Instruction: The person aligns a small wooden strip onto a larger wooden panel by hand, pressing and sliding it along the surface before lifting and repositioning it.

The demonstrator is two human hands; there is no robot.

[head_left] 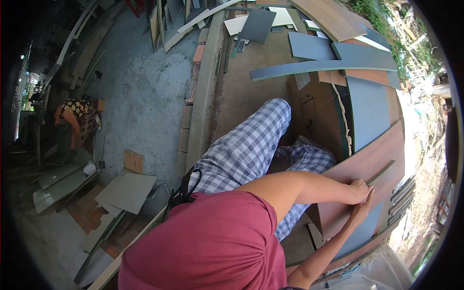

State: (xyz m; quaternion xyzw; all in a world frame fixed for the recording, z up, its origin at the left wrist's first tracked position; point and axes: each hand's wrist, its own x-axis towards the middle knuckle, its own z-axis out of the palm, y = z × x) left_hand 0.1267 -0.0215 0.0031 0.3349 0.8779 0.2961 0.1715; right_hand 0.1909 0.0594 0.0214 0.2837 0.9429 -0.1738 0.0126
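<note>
A brown wood-faced board lies tilted across the stack in front of me. Over it runs a narrow dark-edged strip, whose near end disappears under my fingers. My left hand is closed in a fist at that end. Right beside it, touching or nearly so, my right hand has its fingers pressed together around the strip. A cardboard box stands by my knees, partly covered by panels.
Grey panels and a long grey strip lie over the box. Several board offcuts lie farther up. A low concrete ledge runs beside my legs. At the left, another person bends near stacked boards. Bright debris-covered ground lies at the right.
</note>
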